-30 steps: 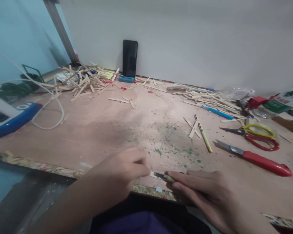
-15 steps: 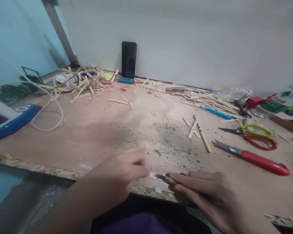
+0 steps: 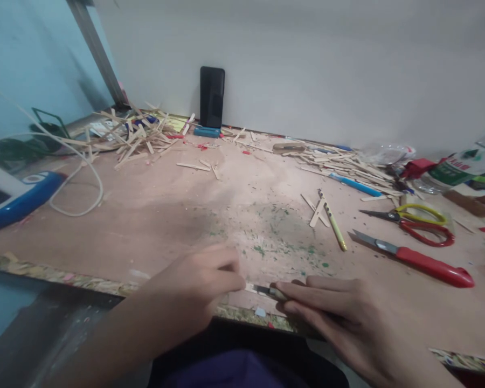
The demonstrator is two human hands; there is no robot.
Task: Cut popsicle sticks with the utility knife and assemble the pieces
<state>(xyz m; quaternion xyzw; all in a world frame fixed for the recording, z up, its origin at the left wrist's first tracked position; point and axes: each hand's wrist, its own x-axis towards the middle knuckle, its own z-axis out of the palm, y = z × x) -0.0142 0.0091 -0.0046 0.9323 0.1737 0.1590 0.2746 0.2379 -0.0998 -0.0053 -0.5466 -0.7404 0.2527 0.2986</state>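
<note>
Near the table's front edge, my left hand (image 3: 214, 280) is closed, its thumb and fingers pinching the end of a pale wooden craft stick (image 3: 249, 288). Only a short bit of the stick shows beyond my fingertips. My right hand (image 3: 335, 304) is wrapped round the handle of a small craft knife (image 3: 267, 291). The knife's blade points left and lies on or just over the stick, close to my left fingertips; whether it cuts in cannot be made out. Green crumbs and shavings (image 3: 262, 250) are scattered on the table just beyond my hands.
On the right lie a red-handled knife (image 3: 432, 266), scissors (image 3: 424, 226), a yellow pencil (image 3: 334, 226) and a blue pen-like tool (image 3: 355, 185). Craft sticks are heaped at back left (image 3: 133, 137) and back right (image 3: 347, 161). A phone (image 3: 212, 97) leans against the wall; a bottle (image 3: 456, 167) lies far right.
The knife in my right hand has shifted slightly left along the stick. My left hand keeps its pinch, and the whole view has moved a little.
</note>
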